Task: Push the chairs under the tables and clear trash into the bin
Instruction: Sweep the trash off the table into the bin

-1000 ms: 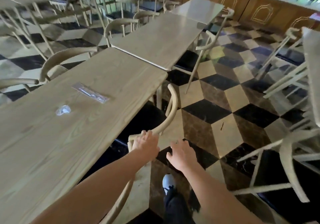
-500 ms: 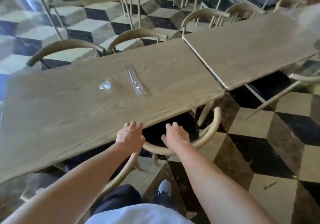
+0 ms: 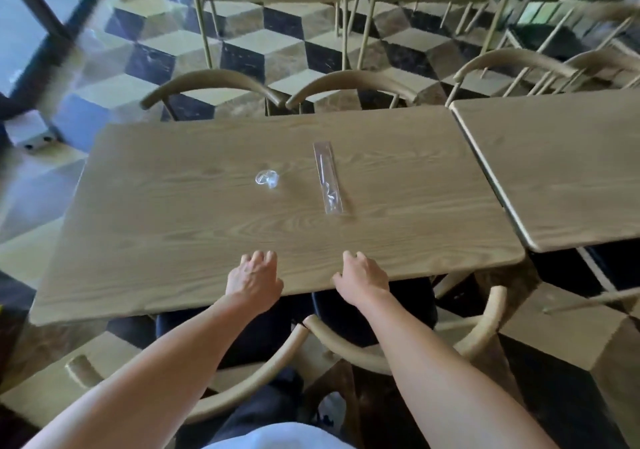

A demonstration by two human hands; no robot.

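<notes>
A long wooden table lies in front of me. On it lie a long clear plastic wrapper and a small crumpled clear plastic piece. My left hand and my right hand hover over the table's near edge with relaxed fingers, holding nothing. Two curved-back wooden chairs stand right below my arms, their dark seats tucked under the table. The trash lies about a hand's length beyond my fingertips.
A second table abuts on the right. Two more chair backs sit at the far side of the table, others further right. Checkered floor and more chair legs lie beyond. A glass door frame stands at left.
The chair went under the table and both hands left its back rail, rising to the table's near edge. My view swung to face the table squarely.
</notes>
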